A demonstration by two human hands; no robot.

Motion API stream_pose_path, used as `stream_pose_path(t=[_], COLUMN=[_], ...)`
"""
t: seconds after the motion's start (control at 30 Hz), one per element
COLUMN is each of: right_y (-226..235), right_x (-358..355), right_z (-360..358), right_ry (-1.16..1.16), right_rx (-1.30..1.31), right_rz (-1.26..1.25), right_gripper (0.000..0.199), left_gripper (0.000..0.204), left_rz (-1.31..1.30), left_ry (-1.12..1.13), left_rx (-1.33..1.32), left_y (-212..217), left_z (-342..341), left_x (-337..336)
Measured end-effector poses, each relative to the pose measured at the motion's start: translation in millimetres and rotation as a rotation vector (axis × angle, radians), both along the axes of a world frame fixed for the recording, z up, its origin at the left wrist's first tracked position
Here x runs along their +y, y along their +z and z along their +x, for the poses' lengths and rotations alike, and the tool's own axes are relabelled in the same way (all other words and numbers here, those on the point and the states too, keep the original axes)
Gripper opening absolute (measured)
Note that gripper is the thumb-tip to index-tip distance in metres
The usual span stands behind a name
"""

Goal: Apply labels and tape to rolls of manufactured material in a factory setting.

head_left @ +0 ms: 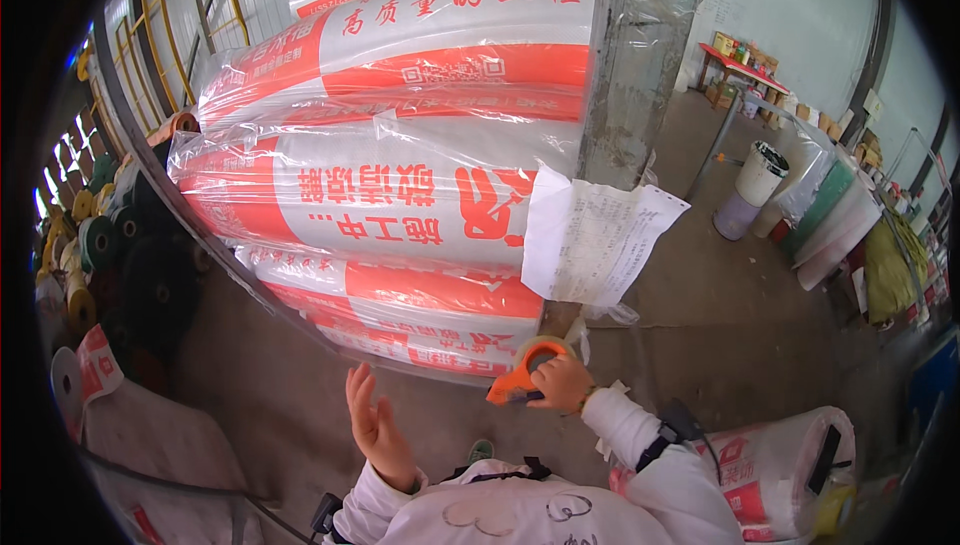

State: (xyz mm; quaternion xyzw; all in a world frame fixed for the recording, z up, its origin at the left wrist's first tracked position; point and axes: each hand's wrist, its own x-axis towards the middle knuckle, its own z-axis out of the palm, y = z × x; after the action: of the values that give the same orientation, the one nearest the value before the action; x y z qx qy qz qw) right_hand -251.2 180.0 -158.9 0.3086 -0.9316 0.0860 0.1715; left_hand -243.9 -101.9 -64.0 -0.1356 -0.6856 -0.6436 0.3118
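My right hand (563, 385) is wrapped round an orange tape dispenser (513, 381), held low in front of the stack. My left hand (376, 427) is raised to the left of it, fingers stretched and holding nothing. Before me lies a stack of large red-and-white printed rolls (390, 185) in clear plastic film. A white sheet of paper (590, 240) with writing hangs against the right end of the stack, over an upright grey post (632, 65). Its right corner stands away from the post.
A wrapped red-and-white roll (790, 470) lies at the lower right. More rolls (95, 240) are heaped at the far left, and a large pale roll (150, 445) lies nearer. A white and purple bucket (750, 190) stands right of the post; a red table (742, 67) holds boxes farther back.
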Motion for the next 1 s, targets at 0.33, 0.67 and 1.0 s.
stream_pose_path(t=[0.33, 0.67, 1.0], right_y=[42, 162, 434], right_x=[9, 29, 16], right_z=[18, 75, 4], right_ry=[-0.098, -0.239, 0.179], right_rx=[0.092, -0.071, 0.808], right_rz=[-0.126, -0.898, -1.470], right_gripper=[0.044, 0.028, 0.042], left_gripper=[0.030, 0.032, 0.037], left_rz=[-0.003, -0.115, -0.247], left_ry=[-0.018, -0.040, -0.096], left_rx=[-0.103, 0.191, 0.289], left_y=[-8, -3, 12], left_z=[5, -1, -6], left_x=[-6, 2, 36])
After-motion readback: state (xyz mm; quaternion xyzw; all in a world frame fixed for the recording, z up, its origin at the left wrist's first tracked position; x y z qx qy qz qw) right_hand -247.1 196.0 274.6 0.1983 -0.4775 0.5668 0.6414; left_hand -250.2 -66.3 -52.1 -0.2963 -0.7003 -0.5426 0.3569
